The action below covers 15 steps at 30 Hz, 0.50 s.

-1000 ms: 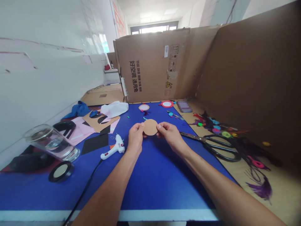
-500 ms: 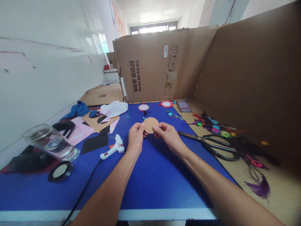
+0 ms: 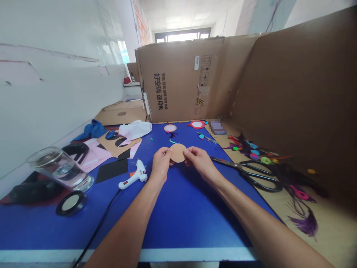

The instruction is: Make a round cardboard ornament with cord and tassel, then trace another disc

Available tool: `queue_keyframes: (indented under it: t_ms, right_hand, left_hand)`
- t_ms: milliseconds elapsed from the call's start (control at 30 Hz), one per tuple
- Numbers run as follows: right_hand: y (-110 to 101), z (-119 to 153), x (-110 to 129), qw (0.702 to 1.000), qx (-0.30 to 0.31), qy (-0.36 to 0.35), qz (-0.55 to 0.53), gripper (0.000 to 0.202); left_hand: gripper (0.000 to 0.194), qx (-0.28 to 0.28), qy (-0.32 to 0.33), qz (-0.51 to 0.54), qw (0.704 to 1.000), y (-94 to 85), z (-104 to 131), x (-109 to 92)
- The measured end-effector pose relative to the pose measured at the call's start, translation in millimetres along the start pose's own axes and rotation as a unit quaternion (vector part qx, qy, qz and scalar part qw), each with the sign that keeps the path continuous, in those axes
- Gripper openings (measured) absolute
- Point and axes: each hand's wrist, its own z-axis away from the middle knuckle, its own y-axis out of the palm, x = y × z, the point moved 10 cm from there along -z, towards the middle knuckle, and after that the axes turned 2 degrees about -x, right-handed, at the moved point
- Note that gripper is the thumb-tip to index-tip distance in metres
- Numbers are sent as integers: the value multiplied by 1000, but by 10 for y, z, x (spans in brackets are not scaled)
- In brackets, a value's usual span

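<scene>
A round tan cardboard disc (image 3: 178, 153) is held up over the blue tabletop by both hands. My left hand (image 3: 162, 162) pinches its left edge between thumb and fingers. On the opposite edge, my right hand (image 3: 199, 160) grips it the same way. A short green cord (image 3: 173, 141) shows just behind the disc's top edge; whether it is attached I cannot tell. Left of my left hand lies a white glue gun (image 3: 135, 175) with its black cable. Large black-handled scissors (image 3: 251, 170) rest to the right of my right hand.
A glass of water (image 3: 65, 171) and a roll of tape (image 3: 71, 203) are at left, near cardboard and fabric scraps (image 3: 117, 143). Two round framed pieces (image 3: 197, 124) lie at the back. Colourful tassels and rings (image 3: 256, 150) cover the right side; cardboard walls (image 3: 181, 82) stand behind.
The disc has come slightly lower and tilted, still between both hands. More of the green cord now shows behind it.
</scene>
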Motion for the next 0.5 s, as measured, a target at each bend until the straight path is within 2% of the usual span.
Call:
queue_keyframes:
  t_ms: [100, 200, 333, 500]
  right_hand:
    - [-128, -2, 119, 998, -47, -45, -17, 46]
    - [-184, 0, 166, 996, -60, -55, -21, 47]
    - [-156, -7, 154, 998, -41, -44, -13, 48]
    - [-20, -25, 34, 1000, 21, -1, 19, 53]
  left_hand:
    - [28, 58, -25, -1, 998, 130, 28, 53]
    - [24, 104, -41, -17, 994, 242, 70, 88]
    - [28, 96, -35, -25, 994, 233, 72, 76]
    - [32, 66, -11, -5, 998, 153, 37, 16]
